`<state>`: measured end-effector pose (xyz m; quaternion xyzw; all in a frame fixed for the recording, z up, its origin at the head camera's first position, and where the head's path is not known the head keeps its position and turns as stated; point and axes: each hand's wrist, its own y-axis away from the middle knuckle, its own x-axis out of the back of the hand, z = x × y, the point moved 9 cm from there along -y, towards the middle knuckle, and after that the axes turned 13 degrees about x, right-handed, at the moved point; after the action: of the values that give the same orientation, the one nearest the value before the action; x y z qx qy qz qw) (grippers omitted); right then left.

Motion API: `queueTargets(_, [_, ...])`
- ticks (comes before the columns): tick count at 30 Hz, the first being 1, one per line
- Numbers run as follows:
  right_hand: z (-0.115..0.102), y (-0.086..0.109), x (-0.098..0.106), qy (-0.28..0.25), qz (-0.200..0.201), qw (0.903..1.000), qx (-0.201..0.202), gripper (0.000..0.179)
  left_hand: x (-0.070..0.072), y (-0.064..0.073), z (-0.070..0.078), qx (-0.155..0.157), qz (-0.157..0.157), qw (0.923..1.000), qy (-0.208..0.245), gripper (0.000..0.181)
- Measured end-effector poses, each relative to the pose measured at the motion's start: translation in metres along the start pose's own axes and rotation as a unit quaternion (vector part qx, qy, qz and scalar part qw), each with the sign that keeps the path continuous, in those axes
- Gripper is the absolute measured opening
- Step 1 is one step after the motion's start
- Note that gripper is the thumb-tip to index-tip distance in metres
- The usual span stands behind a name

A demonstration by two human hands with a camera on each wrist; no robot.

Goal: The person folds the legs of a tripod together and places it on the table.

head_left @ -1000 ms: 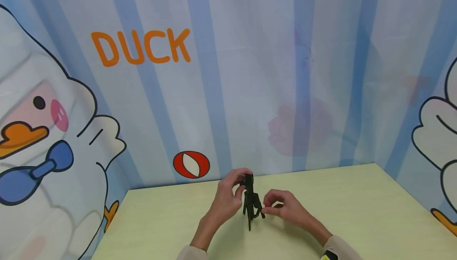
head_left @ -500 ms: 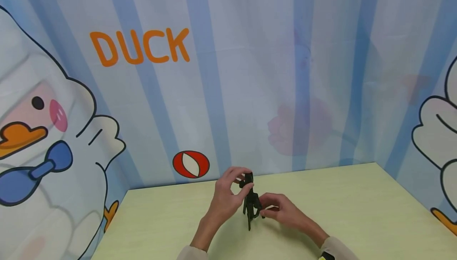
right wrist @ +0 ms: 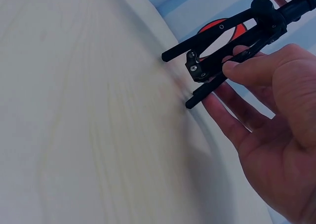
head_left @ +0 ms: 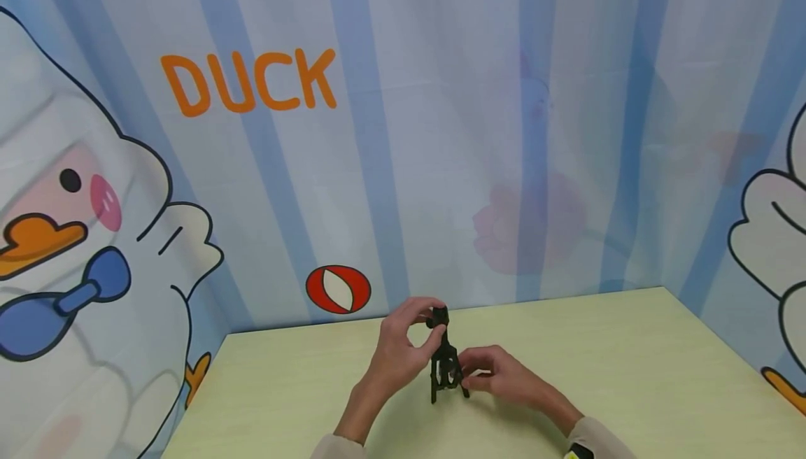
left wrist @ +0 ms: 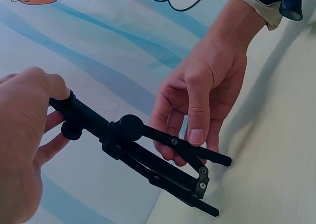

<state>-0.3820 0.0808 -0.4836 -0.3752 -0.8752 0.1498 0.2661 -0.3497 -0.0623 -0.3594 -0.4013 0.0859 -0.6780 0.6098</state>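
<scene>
A small black mini tripod (head_left: 446, 368) stands tilted slightly over the table in the head view, its legs partly spread. My left hand (head_left: 403, 347) grips its upper post from the left, thumb in front and fingers behind. On the other side, my right hand (head_left: 504, 375) pinches one leg between thumb and fingers. The left wrist view shows the tripod (left wrist: 148, 157) with its round knob (left wrist: 131, 127), hinged braces and the right thumb (left wrist: 197, 120) lying along a leg. In the right wrist view, fingers (right wrist: 232, 110) pass behind that leg, partly hidden.
A pale yellow wooden table (head_left: 598, 347) lies beneath both hands. Behind it hangs a blue-striped curtain (head_left: 441, 130) with printed ducks and the word DUCK. The table's far edge runs just behind the tripod.
My right hand has come left and now pinches a tripod leg. The tripod has turned about its post, and its legs face differently. My left hand keeps its place at the top.
</scene>
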Motion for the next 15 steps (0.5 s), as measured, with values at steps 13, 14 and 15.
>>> queueTargets(13, [-0.0049,0.0015,-0.0073,0.002,-0.031,0.9995,0.006,0.024,-0.0009,0.0008,0.0004,0.010,-0.010,0.9994,0.031,0.033])
queueTargets(14, [-0.0058,0.0013,-0.0075,0.005,-0.032,0.9995,0.008,0.024,-0.0008,0.0010,0.0004,0.008,-0.009,0.9993,0.034,0.033])
queueTargets(15, [-0.0063,0.0012,-0.0076,0.006,-0.032,0.9994,0.010,0.023,-0.0007,0.0011,0.0004,0.007,-0.008,0.9993,0.036,0.034])
